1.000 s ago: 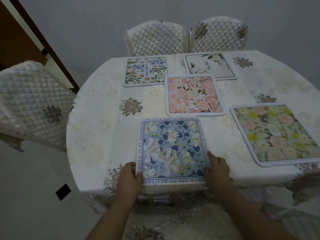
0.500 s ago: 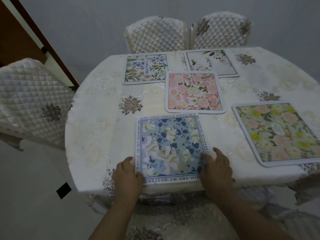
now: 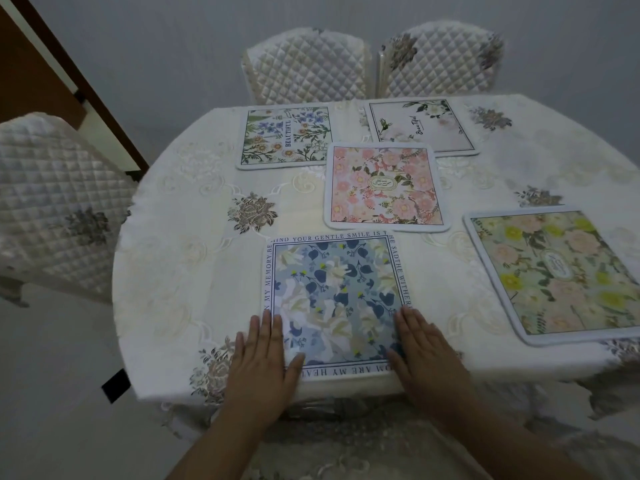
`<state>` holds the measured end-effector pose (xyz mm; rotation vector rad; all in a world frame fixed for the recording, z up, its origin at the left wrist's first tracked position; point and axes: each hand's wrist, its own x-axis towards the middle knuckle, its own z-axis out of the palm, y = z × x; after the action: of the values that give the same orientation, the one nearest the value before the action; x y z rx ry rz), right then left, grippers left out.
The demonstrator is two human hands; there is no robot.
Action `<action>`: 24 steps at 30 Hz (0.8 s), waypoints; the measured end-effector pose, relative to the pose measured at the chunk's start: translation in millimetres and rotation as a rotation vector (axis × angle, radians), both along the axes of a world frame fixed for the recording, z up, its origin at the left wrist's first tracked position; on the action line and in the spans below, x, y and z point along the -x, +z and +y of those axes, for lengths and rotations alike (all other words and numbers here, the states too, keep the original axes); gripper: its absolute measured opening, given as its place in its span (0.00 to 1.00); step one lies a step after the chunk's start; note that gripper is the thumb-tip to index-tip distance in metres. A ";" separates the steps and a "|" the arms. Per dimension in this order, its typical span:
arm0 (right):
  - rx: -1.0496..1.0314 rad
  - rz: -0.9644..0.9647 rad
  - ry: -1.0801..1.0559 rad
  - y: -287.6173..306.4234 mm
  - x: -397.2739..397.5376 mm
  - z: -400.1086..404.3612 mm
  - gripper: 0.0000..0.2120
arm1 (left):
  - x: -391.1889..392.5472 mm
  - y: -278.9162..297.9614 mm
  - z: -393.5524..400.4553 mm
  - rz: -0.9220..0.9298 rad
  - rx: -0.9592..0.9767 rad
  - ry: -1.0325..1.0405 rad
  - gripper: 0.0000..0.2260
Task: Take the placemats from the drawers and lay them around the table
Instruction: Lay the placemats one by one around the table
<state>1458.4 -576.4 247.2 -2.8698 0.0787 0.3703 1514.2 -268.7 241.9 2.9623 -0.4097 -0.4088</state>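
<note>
Grey wall behind; round table (image 3: 166, 271) under a cream embroidered cloth, near edge toward the camera. Three quilted chairs: two at far side (image 3: 304, 64) (image 3: 440, 60), one at left (image 3: 59, 209). Five placemats lying flat on the cloth. Blue floral placemat (image 3: 332, 299) at near edge, lettered border, squarely in front. Left hand (image 3: 263, 362) flat on its near-left corner, fingers straight and together, thumb spread onto the bottom border; partly on the cloth too. Right hand (image 3: 422, 351) flat on its near-right corner, fingers straight, pressing down. Nothing gripped by either. Pink floral placemat (image 3: 384, 188) near table centre, just beyond the blue one. Green "BEAUTIFUL" placemat (image 3: 285, 135) at far left, pale rose placemat (image 3: 422, 126) at far right, its near edge apparently overlapped by the pink one. Yellow-green placemat (image 3: 557, 271) at right edge, turned at an angle.
</note>
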 end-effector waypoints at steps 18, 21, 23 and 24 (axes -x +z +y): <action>-0.051 -0.275 -0.342 -17.2 -178.8 -56.8 0.34 | -162.3 -5.9 -93.3 -0.134 0.108 0.115 0.32; -0.213 -0.240 -0.608 -11.2 -209.1 -83.3 0.38 | -192.7 10.1 -122.2 -0.089 0.270 0.207 0.32; -0.289 -0.230 -0.672 -6.6 -226.8 -95.4 0.36 | -217.8 17.2 -144.4 0.006 0.422 0.292 0.34; -0.324 -0.252 -0.695 -5.3 -233.1 -98.7 0.33 | -228.7 23.0 -155.7 0.078 0.530 0.345 0.35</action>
<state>1691.5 -675.1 241.9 -2.3504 0.8502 -0.1087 1742.9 -424.4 265.0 2.4237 0.0122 -0.3130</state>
